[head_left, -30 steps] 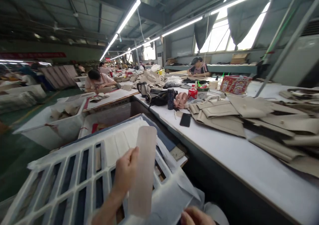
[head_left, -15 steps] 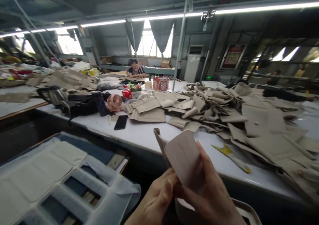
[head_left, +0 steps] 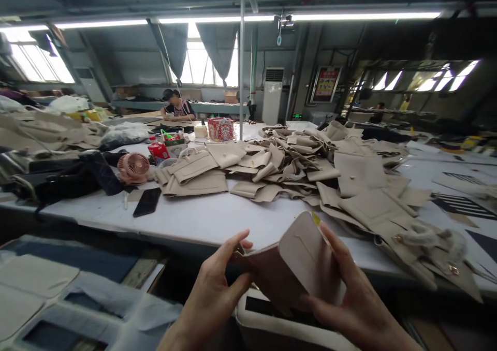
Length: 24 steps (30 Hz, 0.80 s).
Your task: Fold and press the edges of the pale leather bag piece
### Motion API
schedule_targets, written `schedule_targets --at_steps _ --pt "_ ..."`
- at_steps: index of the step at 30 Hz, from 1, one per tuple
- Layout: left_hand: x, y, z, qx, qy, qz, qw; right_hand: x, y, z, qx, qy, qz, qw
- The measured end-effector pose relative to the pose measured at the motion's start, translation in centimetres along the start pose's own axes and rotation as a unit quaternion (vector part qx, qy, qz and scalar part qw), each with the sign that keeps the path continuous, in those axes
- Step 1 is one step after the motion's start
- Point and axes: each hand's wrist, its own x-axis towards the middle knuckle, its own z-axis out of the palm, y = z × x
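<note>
Both hands hold a beige leather bag piece (head_left: 310,247) with rounded corners, tilted above the table's near edge. Its pale face has a short line across it, and a darker brownish face shows toward the left. My left hand (head_left: 217,283) grips its left end between thumb and fingers. Around the right side, my right hand (head_left: 349,289) has its fingers along the far edge and its thumb low on the near side. Beneath them is a beige-rimmed part (head_left: 248,317) with a dark slot, partly hidden by my right hand.
Beige leather pieces (head_left: 267,164) lie heaped across the white table (head_left: 202,221). A black phone (head_left: 146,202), pink fan (head_left: 134,167) and red patterned box (head_left: 220,129) are left of the heap. Pale panels (head_left: 34,276) lie at lower left. A person (head_left: 177,106) sits across the table.
The view has turned right. My hands have moved apart, my left hand now at the piece's left end, and the piece has opened out, showing its brownish side.
</note>
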Motion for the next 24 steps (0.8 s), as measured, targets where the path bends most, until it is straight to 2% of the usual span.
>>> schedule_targets --at_steps 2,6,11,14,17,20,24 --pt "0.2 -0.5 0.8 -0.043 -0.019 -0.020 0.999 -0.4 1.0 0.4 -0.009 0.006 -0.002 1.000" --pt "0.0 -1.4 1.7 -0.052 -0.032 -0.032 0.998 -0.8 2.5 1.0 -0.032 -0.001 -0.021 0.999" --pt "-1.0 -2.9 2.6 -0.025 -0.060 -0.073 0.995 -1.3 3.6 1.5 -0.048 -0.051 -0.052 0.996" --pt "-1.9 -4.3 3.6 0.023 -0.079 -0.059 0.995 -2.0 4.3 1.8 -0.082 -0.083 -0.068 0.991" --pt "-2.8 -5.9 4.9 0.076 -0.088 -0.040 0.992 -2.7 5.2 2.4 -0.145 -0.092 -0.101 0.980" --pt "-3.4 -7.1 6.0 0.115 -0.093 -0.070 0.987 -2.9 6.0 3.0 -0.201 -0.079 -0.141 0.966" --pt "-4.2 -8.3 6.2 0.050 -0.061 -0.118 0.990 -2.0 5.9 3.3 -0.252 -0.068 -0.219 0.940"
